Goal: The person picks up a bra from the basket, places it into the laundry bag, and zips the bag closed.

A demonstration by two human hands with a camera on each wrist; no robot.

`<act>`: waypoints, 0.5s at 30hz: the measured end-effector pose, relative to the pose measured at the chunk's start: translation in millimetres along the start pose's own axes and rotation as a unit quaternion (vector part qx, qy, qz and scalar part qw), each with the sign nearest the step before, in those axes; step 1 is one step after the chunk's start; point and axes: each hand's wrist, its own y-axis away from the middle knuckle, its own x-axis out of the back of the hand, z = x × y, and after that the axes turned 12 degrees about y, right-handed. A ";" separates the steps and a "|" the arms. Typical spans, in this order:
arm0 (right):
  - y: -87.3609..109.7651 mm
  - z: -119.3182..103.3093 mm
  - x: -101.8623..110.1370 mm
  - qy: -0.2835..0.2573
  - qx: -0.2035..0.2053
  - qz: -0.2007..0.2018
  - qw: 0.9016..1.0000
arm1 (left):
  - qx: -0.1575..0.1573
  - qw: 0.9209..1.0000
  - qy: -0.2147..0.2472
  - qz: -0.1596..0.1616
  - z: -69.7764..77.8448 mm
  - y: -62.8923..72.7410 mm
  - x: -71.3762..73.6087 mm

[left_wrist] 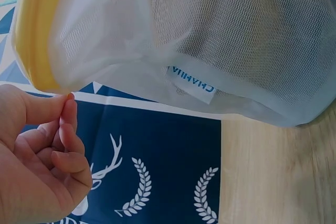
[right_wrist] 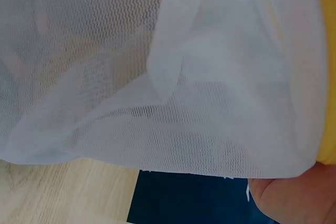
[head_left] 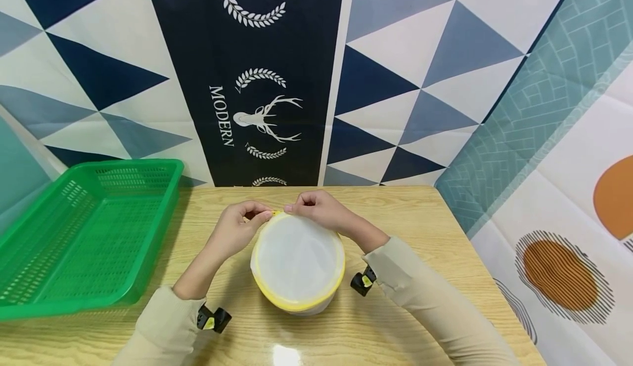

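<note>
A white mesh laundry bag (head_left: 300, 259) with a yellow zipper band round its top stands on the table. On its side a small label (left_wrist: 193, 83) with blue lettering shows in the left wrist view. My left hand (head_left: 238, 227) pinches a small yellow-orange zipper pull (left_wrist: 70, 96) between thumb and index finger, at the far edge of the bag's top. Close beside it, my right hand (head_left: 318, 210) holds the rim with thumb and curled fingers. In the right wrist view only part of the right hand (right_wrist: 296, 195) shows below the yellow band (right_wrist: 328, 77).
A green plastic basket (head_left: 94, 245) with slotted walls stands at the left on the wooden table (head_left: 395, 212). Behind the table hangs a patterned cloth (head_left: 267, 151); another patterned cloth (head_left: 568, 206) covers the right side.
</note>
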 end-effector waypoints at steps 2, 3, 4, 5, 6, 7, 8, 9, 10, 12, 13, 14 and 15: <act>-0.1 0.5 -0.1 0.000 0.000 0.000 1.000 | 0.003 1.000 0.002 0.000 -0.2 -0.2 -0.4; -0.3 0.6 -0.2 0.003 -0.001 0.001 1.000 | 0.005 1.000 0.004 -0.001 -0.2 -0.3 -0.7; -0.6 0.5 -0.3 0.007 -0.001 0.003 1.000 | 0.008 1.000 0.005 -0.001 -0.3 -0.4 -0.9; -0.6 0.0 -0.3 0.012 -0.002 0.004 1.000 | 0.010 1.000 0.007 -0.002 -0.3 -0.5 -1.0; -1.1 -0.5 -0.4 0.017 -0.001 0.005 1.000 | 0.012 1.000 0.007 -0.002 -0.3 -0.6 -1.1; -1.6 -1.1 -0.6 0.022 0.002 0.007 1.000 | 0.014 1.000 0.008 -0.002 -0.2 -0.7 -1.2; -2.1 -1.9 -0.8 0.028 0.004 0.008 1.000 | 0.015 1.000 0.009 -0.003 -0.2 -0.9 -1.2; -2.7 -2.6 -1.0 0.033 0.009 0.007 0.999 | 0.015 1.000 0.010 -0.004 -0.1 -1.2 -1.4; -3.3 -3.3 -1.2 0.036 0.014 0.005 0.999 | 0.016 1.000 0.011 -0.004 0.1 -1.4 -1.4; -4.0 -4.7 -1.5 0.040 0.023 -0.002 0.999 | 0.015 1.000 0.013 -0.004 0.7 -2.0 -1.6; -4.1 -5.0 -1.7 0.041 0.029 -0.005 0.999 | 0.015 1.000 0.014 -0.005 1.0 -2.2 -1.8; -4.1 -5.4 -1.7 0.040 0.032 -0.010 0.999 | 0.015 1.000 0.015 -0.005 1.5 -2.4 -1.9; -4.1 -5.7 -1.9 0.038 0.035 -0.013 0.999 | 0.015 1.000 0.016 -0.005 1.9 -2.5 -2.1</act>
